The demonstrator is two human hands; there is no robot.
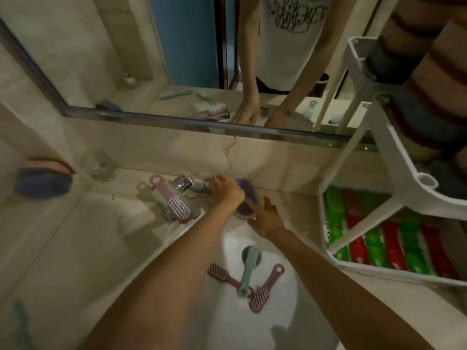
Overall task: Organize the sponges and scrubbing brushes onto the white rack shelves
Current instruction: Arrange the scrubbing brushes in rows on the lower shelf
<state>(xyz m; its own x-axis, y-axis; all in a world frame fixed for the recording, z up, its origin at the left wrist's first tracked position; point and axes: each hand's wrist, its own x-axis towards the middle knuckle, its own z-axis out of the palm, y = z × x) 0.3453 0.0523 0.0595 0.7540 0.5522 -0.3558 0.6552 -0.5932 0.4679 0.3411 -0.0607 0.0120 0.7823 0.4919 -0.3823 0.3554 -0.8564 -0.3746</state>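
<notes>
A purple sponge (pixel 244 207) lies behind the sink by the back wall. My left hand (pixel 226 192) rests on it from the left and my right hand (pixel 266 219) touches its right edge, fingers spread. A green brush (pixel 201 186) lies under my left fingers. On the counter to the left lies a pink brush (pixel 171 202) on a grey one. In the white sink (pixel 227 311) lie a green brush (pixel 247 267) and two dark pink brushes (pixel 222 272) (pixel 265 290). The white rack (pixel 394 178) stands at right; its lower shelf holds green and red sponges (pixel 379 241).
A chrome tap (pixel 184 184) stands behind the sink. A glass (pixel 99 165) sits at the counter's back left, and a blue and pink sponge (pixel 43 179) lies at the far left. The mirror (pixel 177 59) spans the wall above. Striped sponges (pixel 424 79) fill the rack's upper shelf.
</notes>
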